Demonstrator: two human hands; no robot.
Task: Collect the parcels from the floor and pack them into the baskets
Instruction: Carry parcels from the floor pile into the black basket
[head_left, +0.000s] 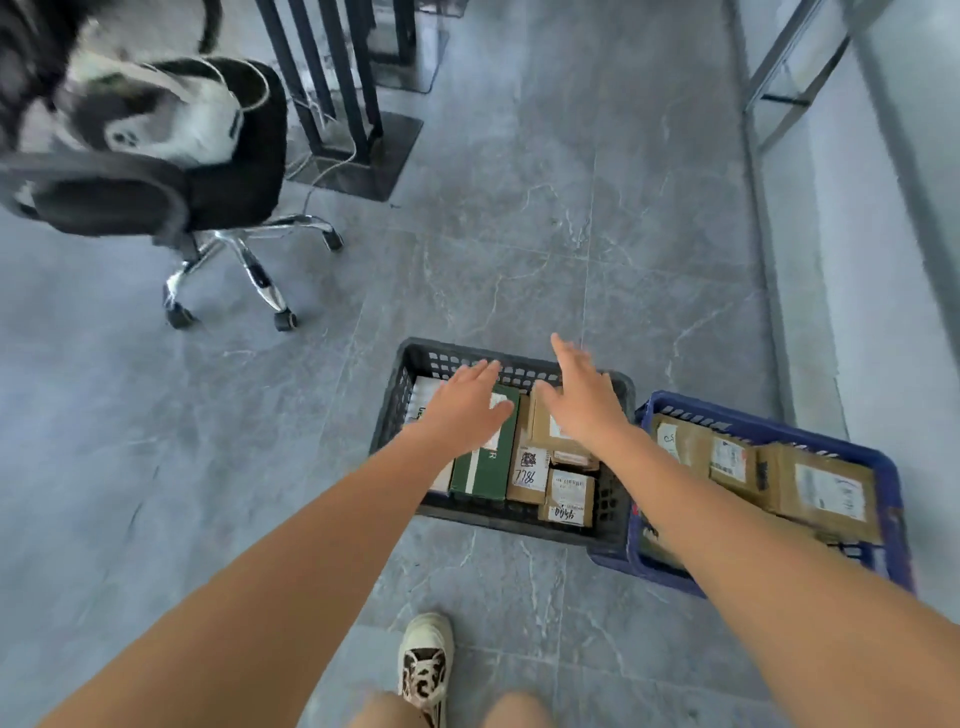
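A black plastic basket stands on the grey floor with several parcels in it: a green box, a white one at the left, and brown cardboard boxes with labels. Touching its right side, a blue basket holds larger brown parcels. My left hand hovers over the green box, palm down, fingers spread, holding nothing. Just to its right, my right hand is stretched flat over the brown boxes near the black basket's far rim, also empty. No parcel lies loose on the visible floor.
A black office chair with a black-and-white bag on its seat stands at the far left on chrome legs. Dark metal stand posts on flat bases rise behind it. A metal frame and a pale wall run along the right. My shoe is below.
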